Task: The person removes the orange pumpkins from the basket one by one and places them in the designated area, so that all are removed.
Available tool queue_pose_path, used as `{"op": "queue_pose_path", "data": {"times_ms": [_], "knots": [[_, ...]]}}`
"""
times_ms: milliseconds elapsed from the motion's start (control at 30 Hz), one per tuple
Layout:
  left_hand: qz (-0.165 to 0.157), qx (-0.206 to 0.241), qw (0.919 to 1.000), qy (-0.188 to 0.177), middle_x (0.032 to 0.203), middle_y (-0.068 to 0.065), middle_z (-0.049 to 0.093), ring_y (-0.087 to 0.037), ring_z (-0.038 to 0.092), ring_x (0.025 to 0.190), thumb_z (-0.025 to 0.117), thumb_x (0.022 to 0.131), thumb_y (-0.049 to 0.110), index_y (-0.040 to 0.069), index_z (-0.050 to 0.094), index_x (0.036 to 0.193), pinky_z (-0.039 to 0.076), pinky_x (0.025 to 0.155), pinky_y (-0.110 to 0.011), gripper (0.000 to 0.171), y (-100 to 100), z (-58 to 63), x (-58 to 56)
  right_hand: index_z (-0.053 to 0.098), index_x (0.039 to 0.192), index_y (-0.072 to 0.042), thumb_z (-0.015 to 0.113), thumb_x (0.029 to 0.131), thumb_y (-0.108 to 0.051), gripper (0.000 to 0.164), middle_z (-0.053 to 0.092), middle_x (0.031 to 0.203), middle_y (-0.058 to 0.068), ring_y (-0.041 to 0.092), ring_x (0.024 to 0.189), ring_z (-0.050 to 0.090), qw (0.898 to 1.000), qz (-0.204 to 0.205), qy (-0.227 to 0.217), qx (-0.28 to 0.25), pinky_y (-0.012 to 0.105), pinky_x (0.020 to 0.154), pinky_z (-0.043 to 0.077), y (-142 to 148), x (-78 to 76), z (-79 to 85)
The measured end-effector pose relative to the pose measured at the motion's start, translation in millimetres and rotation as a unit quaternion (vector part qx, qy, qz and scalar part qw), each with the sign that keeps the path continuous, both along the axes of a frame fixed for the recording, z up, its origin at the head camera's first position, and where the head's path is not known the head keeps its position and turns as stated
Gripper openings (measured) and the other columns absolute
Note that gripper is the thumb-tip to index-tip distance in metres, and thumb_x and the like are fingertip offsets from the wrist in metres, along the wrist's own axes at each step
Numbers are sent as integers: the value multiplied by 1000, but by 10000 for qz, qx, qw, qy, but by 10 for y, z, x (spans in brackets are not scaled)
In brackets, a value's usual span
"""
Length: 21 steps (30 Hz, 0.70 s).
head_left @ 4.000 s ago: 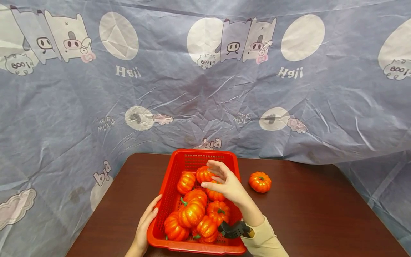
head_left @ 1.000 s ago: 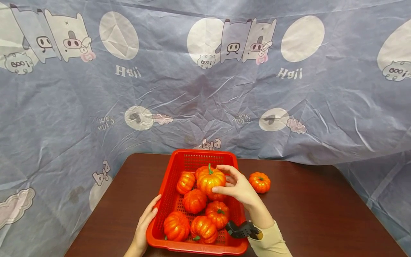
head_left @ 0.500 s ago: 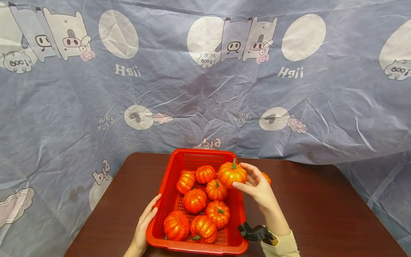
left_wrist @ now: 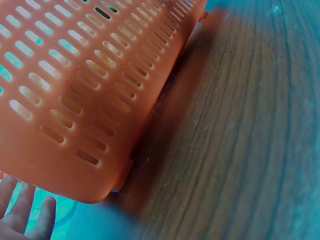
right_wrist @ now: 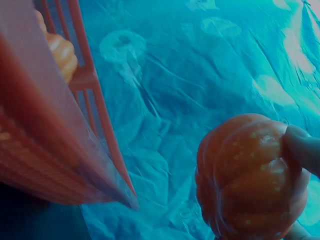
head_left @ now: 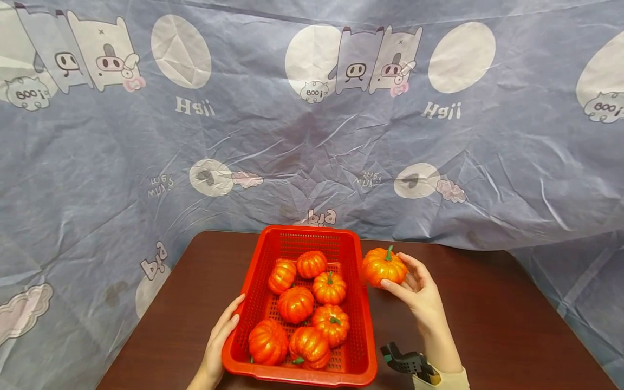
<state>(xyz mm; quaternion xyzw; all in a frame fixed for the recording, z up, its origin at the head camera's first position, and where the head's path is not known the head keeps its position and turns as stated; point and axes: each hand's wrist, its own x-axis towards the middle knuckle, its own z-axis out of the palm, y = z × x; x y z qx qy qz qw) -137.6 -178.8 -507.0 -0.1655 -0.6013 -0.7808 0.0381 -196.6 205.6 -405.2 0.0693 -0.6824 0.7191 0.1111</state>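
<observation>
My right hand [head_left: 422,292] holds an orange toy pumpkin [head_left: 382,266] with a green stem, thumb and fingers gripping its right side. It is just right of the red plastic basket [head_left: 364,325]; in the right wrist view this pumpkin [right_wrist: 245,180] fills the lower right, thumb at its edge. Several more toy pumpkins [head_left: 296,304] lie inside the basket, spread apart. My left hand [head_left: 218,341] rests against the basket's left side with fairly straight fingers. The left wrist view has those fingers [left_wrist: 20,210] beside the basket's slotted wall [left_wrist: 75,100].
A dark brown wooden table [head_left: 487,314] carries the basket. Behind it hangs a grey-blue cloth [head_left: 312,141] printed with cartoon pigs. The single pumpkin seen earlier on the table to the right is hidden behind the held one and the hand. A black device sits on my right wrist.
My right hand took a pumpkin from the pile in the basket and carried it right, past the basket's rim. The left hand has stayed in place.
</observation>
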Motion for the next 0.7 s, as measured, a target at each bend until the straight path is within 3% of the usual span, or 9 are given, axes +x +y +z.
{"op": "queue_pose_path", "data": {"times_ms": [233,300,400,467,567,700], "knots": [[-67,20,10000,16,148,-14,30,-16,38,129,25,103,12,0,20,147,35,100,-23,46,1,-5,-9,45,133,-9,73,76,4,64,49,124,1,6,104,55,9992,-390,-28,-23,14,84,44,195,-50,-101],[-62,-5,10000,-8,148,-14,30,-16,37,129,25,103,12,1,20,148,35,100,-23,46,-2,-3,-8,46,134,-9,74,75,4,66,50,125,4,7,104,56,9986,-433,233,-203,14,82,46,300,-149,-268],[-9,-17,10000,-80,148,-14,29,-16,38,129,26,103,13,2,21,148,36,100,-23,46,-3,1,-2,45,136,-13,78,73,0,73,47,131,9,12,108,55,9982,-510,275,-147,16,82,47,483,-305,-505],[39,-41,9999,-103,148,-16,29,-17,38,129,26,103,13,2,23,147,36,99,-23,46,0,4,-1,46,137,-15,79,72,0,75,46,133,11,15,107,56,9969,-649,380,-218,17,80,49,657,-477,-774],[89,-55,9998,-152,148,-19,27,-17,38,128,27,103,14,3,24,147,37,99,-23,46,2,8,-2,44,138,-20,83,69,-5,80,43,135,9,18,109,54,9940,-1086,103,-46,17,79,49,864,-667,-1064],[108,-89,9997,-197,148,-23,23,-16,38,128,27,103,15,4,24,147,37,98,-22,46,0,3,-3,42,139,-19,83,70,-7,81,43,134,5,14,110,51,9885,-1503,-173,-23,13,78,47,861,-563,-957]]}}
